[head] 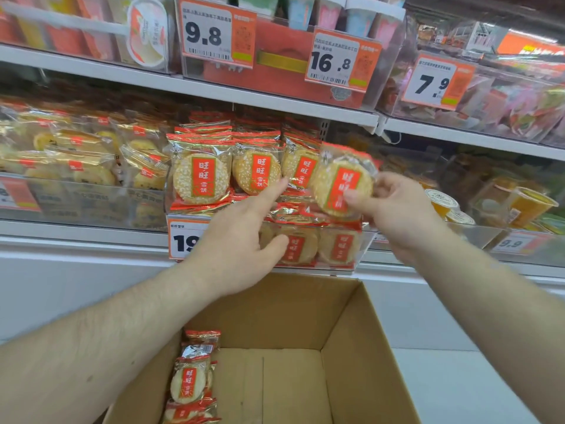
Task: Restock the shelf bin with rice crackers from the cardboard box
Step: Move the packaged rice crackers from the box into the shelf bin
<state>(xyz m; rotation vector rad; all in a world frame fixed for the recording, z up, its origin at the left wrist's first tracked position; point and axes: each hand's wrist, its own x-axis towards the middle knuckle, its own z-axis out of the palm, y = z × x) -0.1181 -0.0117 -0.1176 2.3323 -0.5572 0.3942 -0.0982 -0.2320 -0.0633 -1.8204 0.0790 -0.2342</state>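
Observation:
A clear shelf bin (365, 240) at mid-height holds stacked rice cracker packs (200, 177) with red labels, several standing upright. My right hand (394, 206) pinches one rice cracker pack (342, 186), tilted, at the bin's right front. My left hand (241, 240) hovers in front of the bin with the index finger stretched toward the packs and nothing in it. Below, an open cardboard box (360, 347) holds a few remaining packs (191, 381) in its left corner.
A neighbouring bin of yellow cakes (76, 157) sits to the left, and cups of jelly (519, 203) to the right. An upper shelf (183, 84) overhangs the bin, with price tags 9.8, 16.8 and 7.9. White cabinet front lies below.

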